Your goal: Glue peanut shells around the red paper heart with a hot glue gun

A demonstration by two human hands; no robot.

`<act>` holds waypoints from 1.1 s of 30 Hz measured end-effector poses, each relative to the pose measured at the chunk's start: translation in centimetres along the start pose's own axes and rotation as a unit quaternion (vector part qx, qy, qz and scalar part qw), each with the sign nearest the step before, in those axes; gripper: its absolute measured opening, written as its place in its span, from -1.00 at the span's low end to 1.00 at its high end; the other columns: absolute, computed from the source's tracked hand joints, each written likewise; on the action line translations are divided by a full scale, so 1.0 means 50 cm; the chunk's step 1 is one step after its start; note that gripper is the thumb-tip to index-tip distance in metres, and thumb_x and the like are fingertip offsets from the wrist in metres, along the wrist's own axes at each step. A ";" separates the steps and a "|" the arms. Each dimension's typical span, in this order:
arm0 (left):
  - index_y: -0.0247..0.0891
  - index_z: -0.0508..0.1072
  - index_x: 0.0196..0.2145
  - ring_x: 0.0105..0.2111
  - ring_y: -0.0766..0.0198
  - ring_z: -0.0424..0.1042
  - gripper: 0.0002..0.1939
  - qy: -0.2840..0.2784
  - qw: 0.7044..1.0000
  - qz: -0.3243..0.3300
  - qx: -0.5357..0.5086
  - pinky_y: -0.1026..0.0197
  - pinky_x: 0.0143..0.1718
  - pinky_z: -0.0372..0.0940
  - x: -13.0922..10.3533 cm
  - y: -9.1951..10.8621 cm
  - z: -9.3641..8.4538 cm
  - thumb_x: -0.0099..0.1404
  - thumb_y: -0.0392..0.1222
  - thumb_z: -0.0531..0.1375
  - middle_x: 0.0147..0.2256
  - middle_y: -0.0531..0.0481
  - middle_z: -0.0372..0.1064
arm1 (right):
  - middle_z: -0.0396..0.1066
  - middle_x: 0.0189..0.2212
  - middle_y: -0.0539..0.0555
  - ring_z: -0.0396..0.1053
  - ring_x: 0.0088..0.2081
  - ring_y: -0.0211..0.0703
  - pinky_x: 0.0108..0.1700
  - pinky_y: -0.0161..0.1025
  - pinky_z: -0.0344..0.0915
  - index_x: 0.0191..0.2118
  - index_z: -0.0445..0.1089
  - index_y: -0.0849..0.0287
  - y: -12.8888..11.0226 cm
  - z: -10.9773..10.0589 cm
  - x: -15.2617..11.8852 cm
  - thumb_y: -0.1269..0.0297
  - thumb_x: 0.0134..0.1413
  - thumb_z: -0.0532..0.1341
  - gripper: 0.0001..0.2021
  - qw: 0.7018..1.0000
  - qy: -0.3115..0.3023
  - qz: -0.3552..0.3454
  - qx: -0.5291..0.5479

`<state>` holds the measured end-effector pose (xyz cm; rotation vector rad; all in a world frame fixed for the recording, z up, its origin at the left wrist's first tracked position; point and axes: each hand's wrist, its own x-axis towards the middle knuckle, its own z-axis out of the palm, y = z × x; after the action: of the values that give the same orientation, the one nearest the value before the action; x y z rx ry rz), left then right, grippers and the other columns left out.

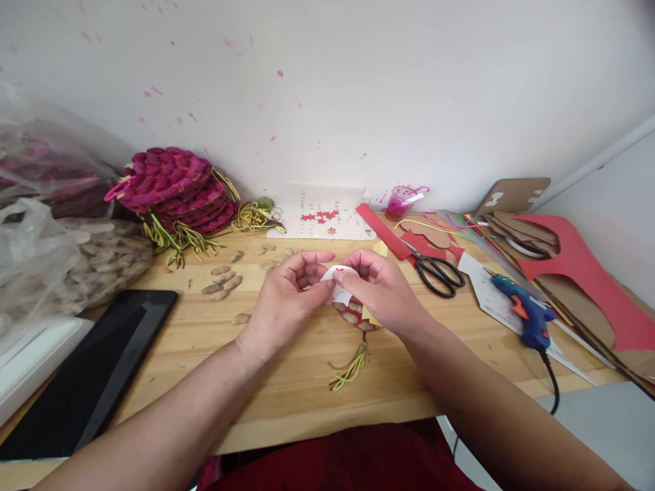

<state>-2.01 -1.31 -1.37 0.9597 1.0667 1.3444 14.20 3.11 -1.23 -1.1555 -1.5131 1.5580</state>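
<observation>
Near the middle of the wooden table [286, 354], a small white paper piece [340, 292] is pinched between the thumb and fingers of my right hand [377, 290]. My left hand [294, 293] meets its left edge with the thumb, the fingers curled behind. A bit of red shows at the paper's top. Partly hidden beneath my hands lies a red piece covered with peanuts [352, 315], beside a yellow strip [379, 248]. A yellow-green thread tassel [350, 368] hangs from its lower end onto the table.
Loose peanuts [225, 281], purple peanut pieces [168, 181], a bag of peanuts [102, 262] and a black tablet [92, 375] are left. Red stars [321, 217] lie behind. Right are scissors [440, 273], a blue glue gun [532, 317], a pink-stained cup [399, 203] and red sheets [588, 273].
</observation>
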 end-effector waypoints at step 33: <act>-0.31 0.53 -0.07 -0.45 0.41 0.45 -0.57 0.014 1.000 -0.018 -0.011 0.33 -0.38 0.39 0.002 0.001 0.001 0.07 -0.27 0.44 -0.36 0.07 0.52 | 0.37 -0.61 -0.13 0.23 -0.71 -0.34 -0.70 -0.37 0.21 -0.29 0.31 0.10 -0.007 0.006 -0.004 0.13 0.15 0.33 -0.79 0.999 -0.015 0.003 0.047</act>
<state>-1.97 -1.18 -1.29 0.9033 1.0825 1.3413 13.96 2.86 -0.87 -1.0901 -1.4407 1.6386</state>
